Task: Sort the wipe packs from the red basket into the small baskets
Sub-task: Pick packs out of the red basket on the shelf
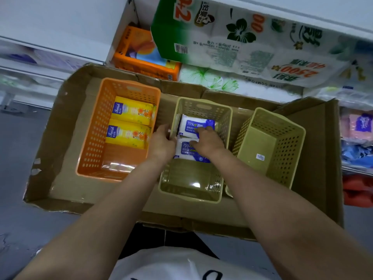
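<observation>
Three small baskets stand in a flattened cardboard box (66, 126). The orange basket (94, 138) on the left holds two yellow wipe packs (133, 112). In the middle olive basket (203, 108) lie two white-and-blue alcohol wipe packs, a far one (191, 124) and a near one (183, 152). My left hand (161, 144) grips that basket's left rim beside the near pack. My right hand (207, 142) rests on top of both packs, fingers curled over them. The right olive basket (260, 146) is tilted and holds nothing. No red basket is in sight.
Shelves behind the box carry a big green-and-white toilet paper bundle (242, 37), an orange pack (141, 53) and more tissue packs (210, 79). Other packaged goods (357, 126) sit on shelves at the right. Grey floor lies to the left.
</observation>
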`<state>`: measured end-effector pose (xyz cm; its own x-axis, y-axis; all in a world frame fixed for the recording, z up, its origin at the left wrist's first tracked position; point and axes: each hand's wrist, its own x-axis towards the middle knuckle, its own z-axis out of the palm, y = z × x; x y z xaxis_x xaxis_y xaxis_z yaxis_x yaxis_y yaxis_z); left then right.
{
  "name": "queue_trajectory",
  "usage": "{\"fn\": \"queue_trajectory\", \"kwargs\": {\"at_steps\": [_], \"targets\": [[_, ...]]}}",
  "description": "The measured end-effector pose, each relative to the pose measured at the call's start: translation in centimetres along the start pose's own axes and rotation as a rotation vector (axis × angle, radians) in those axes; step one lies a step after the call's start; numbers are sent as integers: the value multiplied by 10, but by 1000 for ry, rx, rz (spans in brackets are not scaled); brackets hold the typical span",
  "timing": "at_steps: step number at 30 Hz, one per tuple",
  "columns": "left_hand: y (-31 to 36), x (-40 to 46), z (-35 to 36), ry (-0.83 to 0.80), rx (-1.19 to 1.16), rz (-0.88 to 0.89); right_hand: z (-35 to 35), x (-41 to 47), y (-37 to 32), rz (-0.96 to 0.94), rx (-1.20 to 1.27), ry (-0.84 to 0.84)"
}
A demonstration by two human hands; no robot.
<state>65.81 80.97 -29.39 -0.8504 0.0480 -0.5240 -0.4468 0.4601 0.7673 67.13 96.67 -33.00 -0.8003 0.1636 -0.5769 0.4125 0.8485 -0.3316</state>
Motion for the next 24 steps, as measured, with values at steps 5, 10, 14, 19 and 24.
{"fn": "queue_trajectory", "kwargs": {"at_steps": [5, 10, 14, 19, 24], "targets": [[27, -15, -40, 38, 237, 181, -60, -27, -12, -100, -24, 76], [53, -43, -120, 151, 403, 402, -115, -81, -42, -220, -42, 323], [56, -70, -189, 227, 460, 569, -132, -132, -83, -304, -63, 530], [28, -93, -279, 304, 572, 732, -105, -182, -156, -399, -89, 667], [-33, -90, -390, 308, 617, 699, -43, -201, -254, -427, -71, 685]]}}
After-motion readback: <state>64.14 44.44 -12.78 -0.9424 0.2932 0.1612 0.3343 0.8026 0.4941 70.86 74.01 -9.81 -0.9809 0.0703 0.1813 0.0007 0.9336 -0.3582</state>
